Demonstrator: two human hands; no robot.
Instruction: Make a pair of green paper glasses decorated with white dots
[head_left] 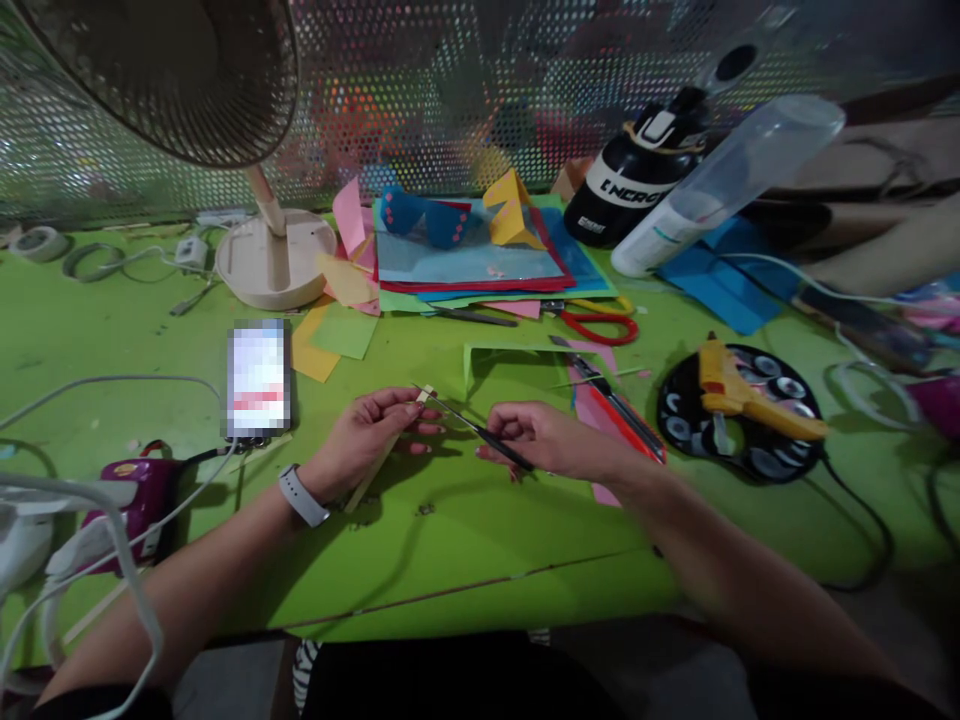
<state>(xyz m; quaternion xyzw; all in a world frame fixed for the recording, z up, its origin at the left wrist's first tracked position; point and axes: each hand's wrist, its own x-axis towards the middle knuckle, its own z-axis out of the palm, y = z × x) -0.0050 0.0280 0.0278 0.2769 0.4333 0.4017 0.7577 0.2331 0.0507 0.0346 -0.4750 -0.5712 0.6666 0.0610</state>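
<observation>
My left hand, with a pale watch strap at the wrist, pinches a narrow pale strip; its short end shows above the fingertips. My right hand is closed around the dark handle of a slim pointed metal tool. The tool's thin metal end crosses by the strip's upper end; whether it touches is too small to tell. Its exact kind is unclear. Just beyond the hands stands a folded green paper strip. Right of my right hand lie a dark cutter and pink paper.
A yellow glue gun rests on a black palette. Red-handled scissors lie before stacked sheets. A phone, a fan and cables are at left. Behind stand a black bottle and clear bottle. Another person's arm shows at right.
</observation>
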